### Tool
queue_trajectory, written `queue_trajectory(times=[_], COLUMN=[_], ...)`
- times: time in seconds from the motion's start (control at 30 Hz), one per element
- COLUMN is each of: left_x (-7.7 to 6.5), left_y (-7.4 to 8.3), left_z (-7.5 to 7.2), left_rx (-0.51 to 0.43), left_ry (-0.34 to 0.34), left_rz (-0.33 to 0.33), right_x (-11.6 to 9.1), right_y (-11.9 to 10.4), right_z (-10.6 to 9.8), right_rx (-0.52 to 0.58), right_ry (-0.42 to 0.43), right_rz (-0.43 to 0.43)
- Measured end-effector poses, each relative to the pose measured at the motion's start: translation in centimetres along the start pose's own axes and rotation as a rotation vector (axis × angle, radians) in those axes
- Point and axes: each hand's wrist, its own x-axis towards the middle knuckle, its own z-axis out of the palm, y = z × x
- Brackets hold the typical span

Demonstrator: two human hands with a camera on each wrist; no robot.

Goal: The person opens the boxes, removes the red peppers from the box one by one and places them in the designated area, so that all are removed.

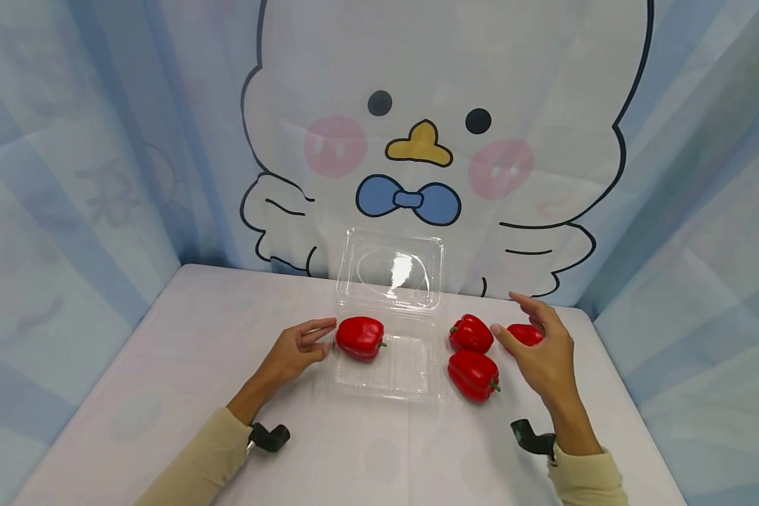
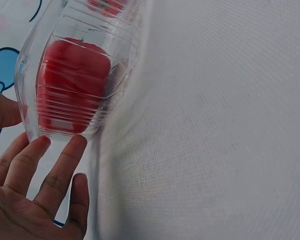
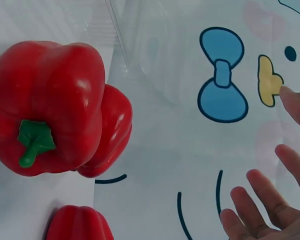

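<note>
A clear plastic clamshell container (image 1: 386,393) lies opened on the table, its lid (image 1: 433,270) raised at the back. One red bell pepper (image 1: 360,337) sits in its left half, seen through the ribbed wall in the left wrist view. At the container's left side, my left hand (image 1: 300,351) touches the edge with spread, fairly straight fingers. My right hand (image 1: 547,351) hovers with fingers apart around a red bell pepper (image 1: 525,334) at the right, partly hidden behind it, and grips nothing. Between hand and container lie two more bell peppers, one behind (image 1: 471,334), one nearer (image 1: 474,376).
The white-covered table (image 1: 164,386) extends in front and to the left of the container. Behind it hangs a cloth backdrop (image 1: 544,63) with a printed cartoon bird; blue curtains (image 1: 702,232) stand close along both sides.
</note>
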Motion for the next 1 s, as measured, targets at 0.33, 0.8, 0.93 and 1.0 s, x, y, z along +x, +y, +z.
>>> queue_trajectory(times=[0.33,0.8,0.93,1.0], left_x=[0.0,0.0,0.0,0.0], left_y=[-0.1,-0.1,-0.1,0.0], left_z=[0.0,0.0,0.0,0.0], left_rx=[-0.005,-0.003,-0.006,-0.008], left_ry=[-0.002,0.0,0.0,-0.001], left_rz=[0.003,0.007,0.004,0.003], right_x=[-0.8,-2.3,-2.6,-2.7], right_y=[-1.6,-4.7,-5.0,-5.0], right_z=[1.8,4.6,5.7,6.3], right_rx=[0.03,0.067,0.056,0.055], right_ry=[-0.025,-0.124,-0.146,-0.154], right_rz=[-0.056,-0.078,-0.099,-0.113])
